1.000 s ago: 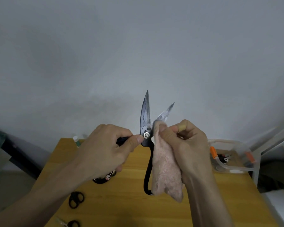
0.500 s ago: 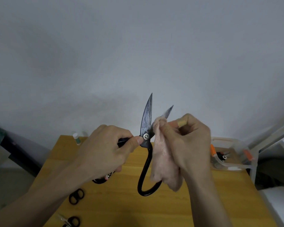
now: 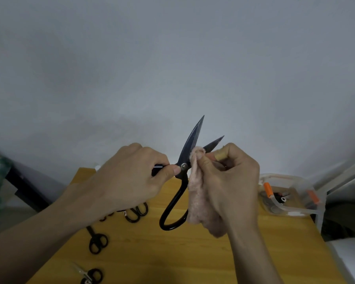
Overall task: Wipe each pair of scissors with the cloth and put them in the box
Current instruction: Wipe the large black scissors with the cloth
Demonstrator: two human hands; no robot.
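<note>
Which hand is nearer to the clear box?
The right hand. It holds the cloth just left of the box. The left hand grips the scissors farther left, beyond the right hand.

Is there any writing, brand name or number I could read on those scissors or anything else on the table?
None can be read.
A small white tag by the scissors on the table bears a dark mark, too small and blurred to read.
The large scissors, pink cloth and clear box show no lettering.
</note>
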